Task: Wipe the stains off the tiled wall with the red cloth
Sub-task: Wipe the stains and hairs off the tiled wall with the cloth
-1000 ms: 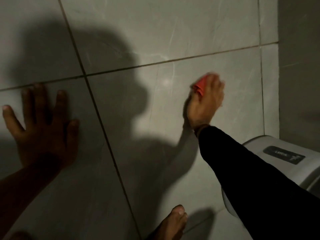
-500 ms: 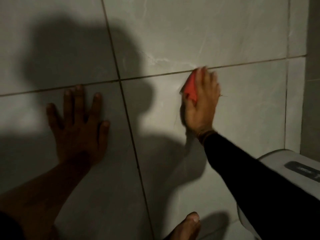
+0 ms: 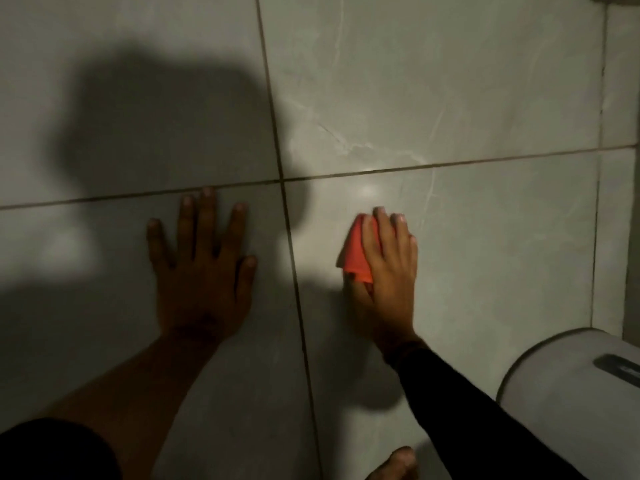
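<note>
We have drawn the right hand, fingers flat on the cloth, down from the grout line; wiping continues. Left hand braces, fingers spread.

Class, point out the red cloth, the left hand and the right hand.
Red cloth (image 3: 356, 252): head view, exposed fold.
Left hand (image 3: 201, 278): head view, back of hand.
Right hand (image 3: 389, 271): head view, back of hand.

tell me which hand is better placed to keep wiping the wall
Right. The right hand presses the red cloth flat against the tiled wall, while the left hand is splayed bare on it, apparently bracing.
</note>
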A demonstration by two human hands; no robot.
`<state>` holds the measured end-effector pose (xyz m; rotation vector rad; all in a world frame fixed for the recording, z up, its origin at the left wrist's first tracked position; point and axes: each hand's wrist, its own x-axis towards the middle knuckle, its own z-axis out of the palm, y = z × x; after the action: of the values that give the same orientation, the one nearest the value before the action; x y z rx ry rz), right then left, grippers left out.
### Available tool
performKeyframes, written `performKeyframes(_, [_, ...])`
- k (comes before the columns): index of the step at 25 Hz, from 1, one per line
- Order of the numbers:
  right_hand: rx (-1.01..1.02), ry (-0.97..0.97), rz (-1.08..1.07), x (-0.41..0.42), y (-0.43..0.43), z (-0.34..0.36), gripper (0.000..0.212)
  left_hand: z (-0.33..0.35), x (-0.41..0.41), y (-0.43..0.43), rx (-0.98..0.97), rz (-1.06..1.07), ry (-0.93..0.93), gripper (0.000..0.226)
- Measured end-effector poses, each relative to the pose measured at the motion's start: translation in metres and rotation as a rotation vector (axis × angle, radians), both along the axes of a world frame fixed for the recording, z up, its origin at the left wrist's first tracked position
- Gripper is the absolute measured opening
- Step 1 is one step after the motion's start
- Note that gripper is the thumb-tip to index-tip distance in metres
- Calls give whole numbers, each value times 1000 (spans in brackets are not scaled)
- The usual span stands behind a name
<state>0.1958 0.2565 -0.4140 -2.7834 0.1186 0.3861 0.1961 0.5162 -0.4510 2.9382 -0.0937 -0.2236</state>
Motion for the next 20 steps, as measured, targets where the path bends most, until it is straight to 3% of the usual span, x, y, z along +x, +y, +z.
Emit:
performKeyframes(3, [-1, -113, -177, 68, 26, -10, 83, -2, 2, -1, 8, -7, 6, 74])
performKeyframes(5, [46, -161, -38, 68, 67, -12, 78, -1, 3, 1, 1, -10, 4, 74])
performKeyframes(8, [50, -66, 273, -26, 67, -2, 64, -1, -1, 2, 3, 4, 19, 75])
performKeyframes(11, [-39, -108, 90, 1, 28, -13, 71, -4, 1, -1, 19, -5, -4, 75])
performKeyframes(13, [-19, -122, -26, 34, 51, -17, 75, -6, 1, 2, 4, -16, -9, 75])
performKeyframes(15, [44, -132, 127, -8, 68, -18, 64, -5, -1, 4, -3, -16, -14, 75])
performKeyframes(17, [62, -16, 245, -85, 48, 3, 62, -5, -1, 4, -7, -2, -1, 76])
performKeyframes(20, [-41, 10, -3, -69, -29, 3, 69, -8, -1, 2, 4, -1, 0, 75])
